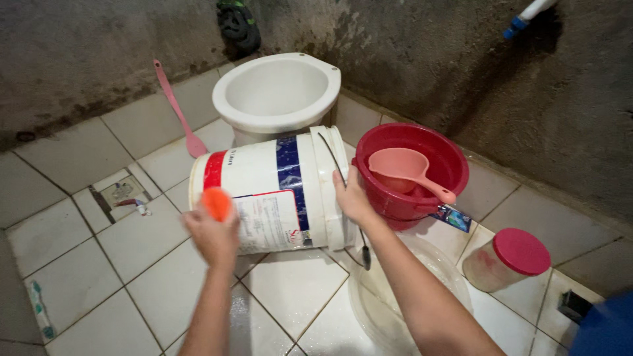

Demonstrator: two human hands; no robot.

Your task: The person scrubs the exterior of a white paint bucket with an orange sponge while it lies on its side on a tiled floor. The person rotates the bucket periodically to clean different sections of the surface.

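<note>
Stained grey concrete walls (86,53) (dark blotches); wet white tiled floor (72,277).

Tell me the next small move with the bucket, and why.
Probably press the orange scrubber in the left hand against the bucket wall: the bucket lies on its side, the right hand steadies its rim, and the scrubber already sits by the wall.
</note>
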